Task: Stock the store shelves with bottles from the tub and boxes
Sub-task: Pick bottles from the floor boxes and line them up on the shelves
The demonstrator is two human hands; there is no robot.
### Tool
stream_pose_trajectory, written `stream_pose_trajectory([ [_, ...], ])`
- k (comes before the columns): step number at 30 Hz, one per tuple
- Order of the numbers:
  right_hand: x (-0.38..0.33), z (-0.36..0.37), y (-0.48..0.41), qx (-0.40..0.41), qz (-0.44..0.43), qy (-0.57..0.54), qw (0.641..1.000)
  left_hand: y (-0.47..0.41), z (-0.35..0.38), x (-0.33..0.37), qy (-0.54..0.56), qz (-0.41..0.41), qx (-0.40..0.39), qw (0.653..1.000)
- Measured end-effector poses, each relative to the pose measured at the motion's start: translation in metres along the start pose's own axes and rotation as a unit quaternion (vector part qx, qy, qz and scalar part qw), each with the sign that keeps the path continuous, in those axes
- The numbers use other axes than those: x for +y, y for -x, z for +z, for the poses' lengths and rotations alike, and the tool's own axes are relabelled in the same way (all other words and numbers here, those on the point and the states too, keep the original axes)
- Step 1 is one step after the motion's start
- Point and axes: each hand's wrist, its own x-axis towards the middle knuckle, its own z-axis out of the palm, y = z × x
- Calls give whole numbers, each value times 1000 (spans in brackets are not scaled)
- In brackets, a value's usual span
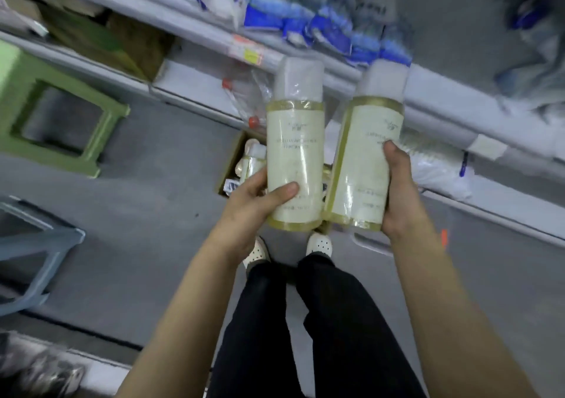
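Your left hand grips one pale yellow bottle near its base, thumb across the label. Your right hand grips a second bottle just beside it, at its 3 o'clock. Both point cap-up, wrapped in clear film. Behind them an open cardboard box holds more bottles. A green stool sits at 9 o'clock, and blue packs lie on the shelf at 12 o'clock.

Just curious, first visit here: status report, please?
Left hand grips left bottle. Right hand grips right bottle. Neither shelved yet. Cardboard box on floor near feet.
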Motion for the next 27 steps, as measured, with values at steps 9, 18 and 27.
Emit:
stream_pose_trajectory([
  [9, -116, 54, 133, -102, -204, 7, 974, 88, 54, 158, -21, 162, -112, 980],
  [18, -203, 49, 237, -153, -428, 32, 890, 146, 141, 238, -32, 295, -124, 947],
  [27, -268, -25, 317, -137, -540, 41, 829, 184, 259, 260, -82, 406, -134, 900],
])
